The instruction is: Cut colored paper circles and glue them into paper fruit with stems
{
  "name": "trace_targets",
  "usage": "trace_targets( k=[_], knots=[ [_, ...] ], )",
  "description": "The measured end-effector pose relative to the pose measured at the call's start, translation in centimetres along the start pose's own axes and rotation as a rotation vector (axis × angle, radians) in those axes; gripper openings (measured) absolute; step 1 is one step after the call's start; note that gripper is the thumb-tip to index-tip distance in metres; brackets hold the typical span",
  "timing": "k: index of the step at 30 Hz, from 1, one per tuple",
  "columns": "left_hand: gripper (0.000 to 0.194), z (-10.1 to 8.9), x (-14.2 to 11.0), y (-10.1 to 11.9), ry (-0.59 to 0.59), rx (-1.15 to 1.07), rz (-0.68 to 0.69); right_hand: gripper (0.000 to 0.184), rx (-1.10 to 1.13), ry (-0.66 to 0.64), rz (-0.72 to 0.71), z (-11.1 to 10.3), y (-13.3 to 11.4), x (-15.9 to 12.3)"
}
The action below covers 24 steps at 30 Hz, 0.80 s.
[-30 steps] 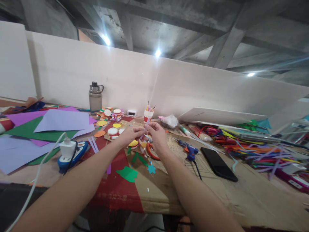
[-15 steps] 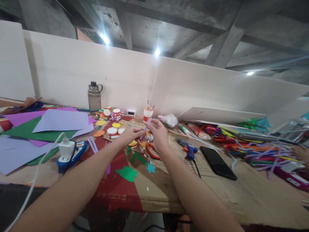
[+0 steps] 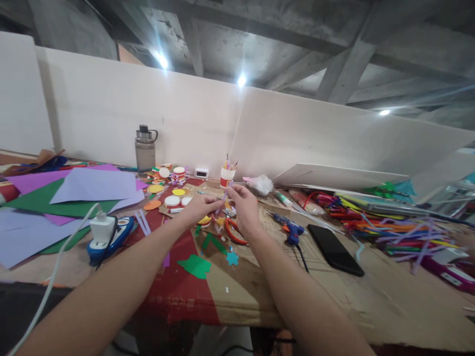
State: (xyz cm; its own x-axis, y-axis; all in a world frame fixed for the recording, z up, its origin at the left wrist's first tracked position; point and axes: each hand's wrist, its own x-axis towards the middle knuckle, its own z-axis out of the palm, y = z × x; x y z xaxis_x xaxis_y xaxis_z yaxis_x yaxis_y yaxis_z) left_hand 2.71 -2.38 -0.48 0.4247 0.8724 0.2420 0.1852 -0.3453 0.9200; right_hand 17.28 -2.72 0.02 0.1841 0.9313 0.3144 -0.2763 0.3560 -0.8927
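A thin light-purple paper strip [image 3: 224, 196] is stretched at a slant between my two hands above the table. My left hand [image 3: 202, 207] pinches its lower part between thumb and fingers. Just to the right, my right hand [image 3: 244, 206] grips the upper part, fingertips close to those of the left. Orange-handled scissors [image 3: 234, 232] lie below my right hand, partly hidden by it. Beneath my left hand are small round white-and-red pieces [image 3: 172, 201] and a yellow piece [image 3: 205, 220]. Green paper scraps [image 3: 196, 266] and a blue paper flower [image 3: 232, 257] rest nearer to me.
A blue glue gun [image 3: 292, 232] and a black phone [image 3: 334, 249] lie to the right, beyond them a heap of coloured strips [image 3: 404, 232]. Left are paper sheets [image 3: 94, 185], a power strip [image 3: 111, 242] and a bottle [image 3: 145, 151]. A pencil cup [image 3: 227, 177] stands behind my hands.
My right hand has shifted slightly down along the strip, while my left hand stays almost still. Another person's hand at the far right edge has gone out of view.
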Motion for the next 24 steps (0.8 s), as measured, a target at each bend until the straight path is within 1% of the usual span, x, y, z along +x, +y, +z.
trace_targets(
  k=[7, 15, 24],
  knots=[
    [0.034, 0.17, 0.11, -0.12, -0.034, 0.024, -0.016, 0.018, 0.008, -0.002, -0.001, -0.08, -0.08, -0.02],
    [0.035, 0.15, 0.25, -0.53, -0.043, 0.034, -0.012, 0.018, -0.021, 0.003, -0.036, -0.08, -0.24, -0.02],
    [0.036, 0.31, 0.17, -0.34, -0.039, 0.005, -0.025, 0.018, -0.046, 0.004, -0.046, -0.22, -0.31, 0.03]
  ],
)
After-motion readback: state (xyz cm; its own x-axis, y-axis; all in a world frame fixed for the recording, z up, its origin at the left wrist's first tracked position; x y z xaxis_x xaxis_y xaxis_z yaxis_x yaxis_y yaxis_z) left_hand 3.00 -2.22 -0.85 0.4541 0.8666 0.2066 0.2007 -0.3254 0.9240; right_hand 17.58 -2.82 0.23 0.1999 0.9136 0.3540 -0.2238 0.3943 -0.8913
